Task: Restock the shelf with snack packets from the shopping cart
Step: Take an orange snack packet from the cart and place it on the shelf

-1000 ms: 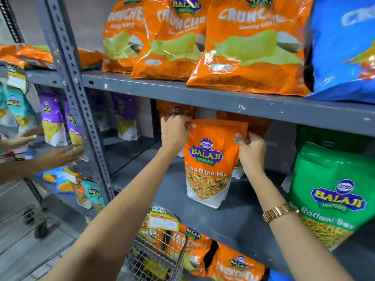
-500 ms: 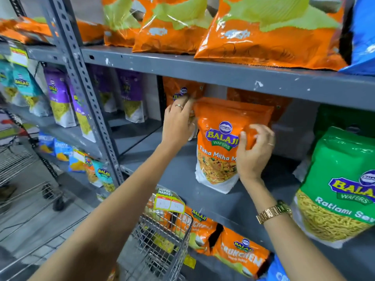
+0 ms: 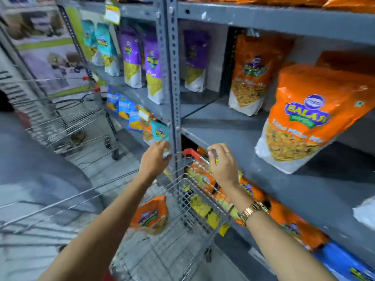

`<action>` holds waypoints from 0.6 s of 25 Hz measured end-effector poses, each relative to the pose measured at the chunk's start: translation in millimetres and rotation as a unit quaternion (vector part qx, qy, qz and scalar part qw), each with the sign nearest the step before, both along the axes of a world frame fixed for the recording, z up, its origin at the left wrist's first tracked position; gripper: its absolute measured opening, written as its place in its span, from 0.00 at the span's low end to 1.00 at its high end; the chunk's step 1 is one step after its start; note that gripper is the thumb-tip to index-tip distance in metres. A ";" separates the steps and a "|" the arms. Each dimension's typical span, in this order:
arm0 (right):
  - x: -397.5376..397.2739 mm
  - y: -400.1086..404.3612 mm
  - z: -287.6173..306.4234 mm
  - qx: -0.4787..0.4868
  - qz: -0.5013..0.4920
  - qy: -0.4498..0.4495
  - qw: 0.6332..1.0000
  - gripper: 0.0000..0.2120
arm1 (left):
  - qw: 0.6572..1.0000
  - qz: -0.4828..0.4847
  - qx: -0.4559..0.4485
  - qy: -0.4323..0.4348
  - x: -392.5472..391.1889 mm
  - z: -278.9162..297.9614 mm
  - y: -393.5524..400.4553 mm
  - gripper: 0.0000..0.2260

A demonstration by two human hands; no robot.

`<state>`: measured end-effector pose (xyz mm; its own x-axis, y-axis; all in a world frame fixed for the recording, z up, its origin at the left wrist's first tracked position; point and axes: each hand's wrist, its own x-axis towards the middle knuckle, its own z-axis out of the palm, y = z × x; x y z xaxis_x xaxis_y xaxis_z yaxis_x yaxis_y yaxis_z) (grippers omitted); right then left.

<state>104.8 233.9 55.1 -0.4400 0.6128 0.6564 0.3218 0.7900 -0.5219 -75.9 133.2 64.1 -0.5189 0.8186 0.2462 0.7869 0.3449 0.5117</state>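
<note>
An orange Balaji Tikha Mitha Mix packet (image 3: 308, 116) stands alone on the grey middle shelf (image 3: 233, 136) at the right, with another orange packet (image 3: 250, 73) behind it. Below, the wire shopping cart (image 3: 182, 211) holds an orange packet (image 3: 150, 217) and other yellow and orange packets. My left hand (image 3: 155, 162) hovers over the cart's far left rim, fingers loosely curled, holding nothing. Apart from it, my right hand (image 3: 224, 165) hangs over the cart's red-handled end, fingers spread and empty. A gold watch sits on that wrist.
A perforated grey upright post (image 3: 169, 67) divides the shelving. Purple packets (image 3: 153, 72) and teal packets (image 3: 101, 45) stand left of it. Blue packets (image 3: 124, 109) fill the lower left shelf. A second wire cart (image 3: 67, 122) stands on the floor at the left.
Both hands let go of the orange packet, which now stands on the shelf, and dropped down over the cart. The view swung down and left.
</note>
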 end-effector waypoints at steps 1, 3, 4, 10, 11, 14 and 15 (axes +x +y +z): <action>-14.1 -13.5 -8.7 -0.007 0.025 -0.021 0.999 0.05 | 1.000 0.004 -0.025 -0.004 -12.1 -14.2 -22.1 0.11; -37.3 -35.7 -27.1 -0.015 0.056 -0.068 0.996 0.06 | 0.997 0.021 -0.072 -0.021 -32.0 -41.4 -61.6 0.13; -47.8 -45.8 -38.3 -0.024 0.071 -0.097 0.992 0.07 | 0.994 0.036 -0.100 -0.035 -40.3 -54.5 -80.2 0.14; -98.7 -92.4 -104.1 -0.139 0.151 -0.431 0.879 0.23 | 0.933 0.024 -0.345 -0.101 -72.2 -126.2 -153.5 0.31; -103.7 -97.0 -112.9 -0.138 0.153 -0.474 0.856 0.27 | 0.925 0.031 -0.363 -0.111 -73.6 -137.3 -161.0 0.32; -109.1 -104.9 -129.7 -0.102 0.121 -0.542 0.826 0.33 | 0.921 0.053 -0.367 -0.122 -70.4 -162.1 -173.3 0.21; -109.2 -107.0 -133.3 -0.089 0.104 -0.543 0.828 0.31 | 0.924 0.066 -0.357 -0.122 -68.5 -167.0 -174.1 0.16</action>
